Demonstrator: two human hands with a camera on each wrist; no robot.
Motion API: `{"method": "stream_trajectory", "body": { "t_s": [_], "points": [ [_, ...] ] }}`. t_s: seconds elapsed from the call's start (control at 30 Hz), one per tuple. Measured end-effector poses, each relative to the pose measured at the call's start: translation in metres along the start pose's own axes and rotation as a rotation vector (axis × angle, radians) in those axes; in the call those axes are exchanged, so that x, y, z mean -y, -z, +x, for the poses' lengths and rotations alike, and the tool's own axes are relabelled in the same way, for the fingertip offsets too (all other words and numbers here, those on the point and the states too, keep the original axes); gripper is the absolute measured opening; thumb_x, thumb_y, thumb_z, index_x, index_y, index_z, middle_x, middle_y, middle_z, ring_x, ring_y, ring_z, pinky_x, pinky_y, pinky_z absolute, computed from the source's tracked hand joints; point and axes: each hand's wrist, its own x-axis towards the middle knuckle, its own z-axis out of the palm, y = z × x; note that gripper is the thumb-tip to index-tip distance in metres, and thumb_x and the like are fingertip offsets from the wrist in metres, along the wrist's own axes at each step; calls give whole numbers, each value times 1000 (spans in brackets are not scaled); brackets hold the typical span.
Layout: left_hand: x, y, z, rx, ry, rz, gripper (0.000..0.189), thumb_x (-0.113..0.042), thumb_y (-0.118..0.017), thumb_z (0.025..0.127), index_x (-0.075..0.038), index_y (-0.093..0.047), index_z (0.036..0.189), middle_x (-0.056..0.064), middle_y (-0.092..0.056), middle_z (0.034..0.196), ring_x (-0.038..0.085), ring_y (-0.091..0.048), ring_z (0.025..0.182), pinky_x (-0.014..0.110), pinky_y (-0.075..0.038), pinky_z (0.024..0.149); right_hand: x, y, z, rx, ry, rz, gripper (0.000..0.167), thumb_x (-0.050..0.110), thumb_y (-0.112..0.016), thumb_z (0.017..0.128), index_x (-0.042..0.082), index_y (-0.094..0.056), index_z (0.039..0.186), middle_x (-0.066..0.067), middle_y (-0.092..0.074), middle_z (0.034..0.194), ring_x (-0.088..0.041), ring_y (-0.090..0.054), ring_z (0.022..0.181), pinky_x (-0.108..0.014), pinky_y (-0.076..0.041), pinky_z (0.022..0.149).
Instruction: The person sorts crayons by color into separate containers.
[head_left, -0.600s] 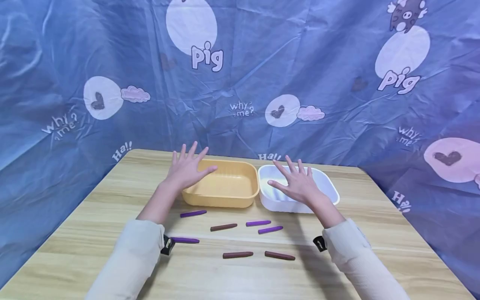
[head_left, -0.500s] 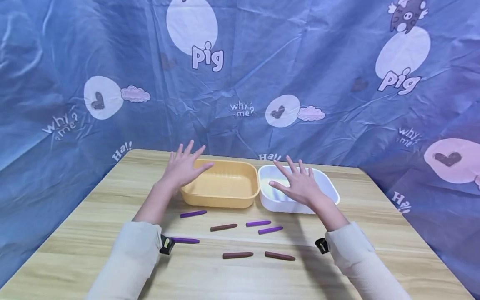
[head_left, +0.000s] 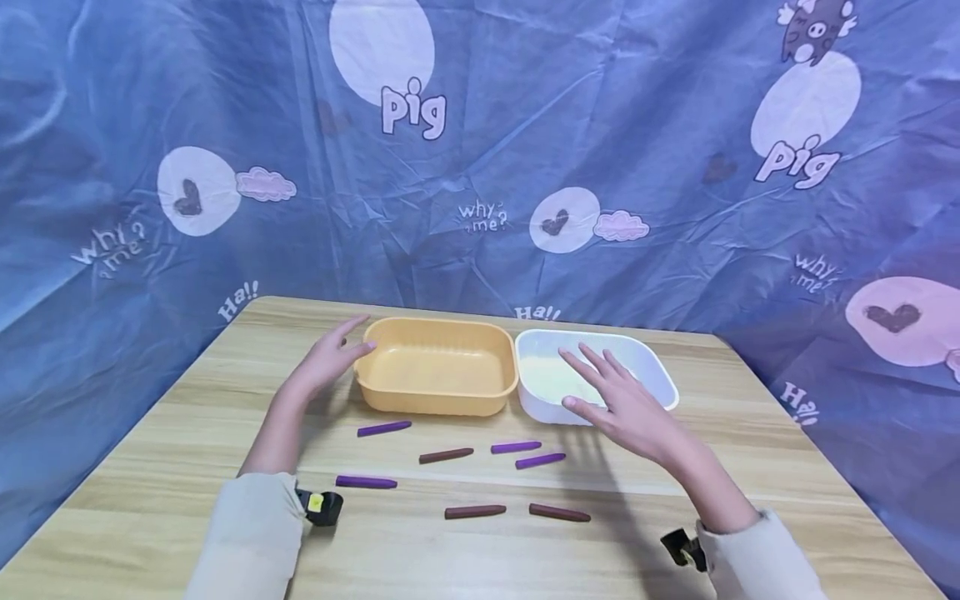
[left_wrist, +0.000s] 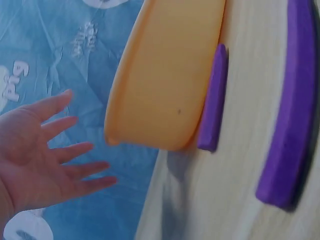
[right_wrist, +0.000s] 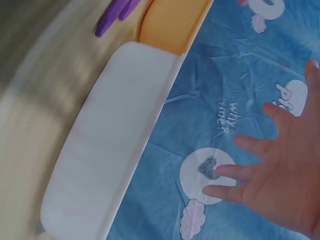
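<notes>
My left hand (head_left: pixel 326 358) is beside the left end of an orange-yellow plastic basket (head_left: pixel 435 402). In the left wrist view, its fingers are spread, hold nothing, and stay apart from the basket wall (left_wrist: pixel 160 100). Over the front of a white plastic basket (head_left: pixel 540 407) hovers my right hand (head_left: pixel 626 408), palm down with spread fingers and nothing in it. Several purple crayons, among them a left-hand one (head_left: pixel 366 482) and a right-hand one (head_left: pixel 540 461), lie on the table. Three brown crayons lie among them: one farther back (head_left: pixel 446 456) and two nearer (head_left: pixel 476 512).
Both baskets stand side by side at the far part of the wooden table (head_left: pixel 420 558). Behind the table hangs a blue printed cloth (head_left: pixel 450 267). Black wrist cameras, on the left (head_left: pixel 321 507) and right (head_left: pixel 684 550), are strapped at the sleeve cuffs.
My left hand has moved left and lower, from over the yellow basket to its side. My right hand has drawn back toward me and to the right. The crayons and baskets stay put.
</notes>
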Motion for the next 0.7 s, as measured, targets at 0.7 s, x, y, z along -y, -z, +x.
{"method": "stream_trajectory", "body": {
  "t_s": [0.7],
  "points": [
    [37, -8, 1, 139, 80, -460, 69, 11, -46, 88, 6, -5, 143, 36, -17, 140, 45, -43, 113, 46, -44, 88, -7, -25, -48, 173, 187, 439, 35, 16, -63, 87, 3, -58, 120, -2, -62, 112, -17, -59, 98, -34, -47, 82]
  ]
}}
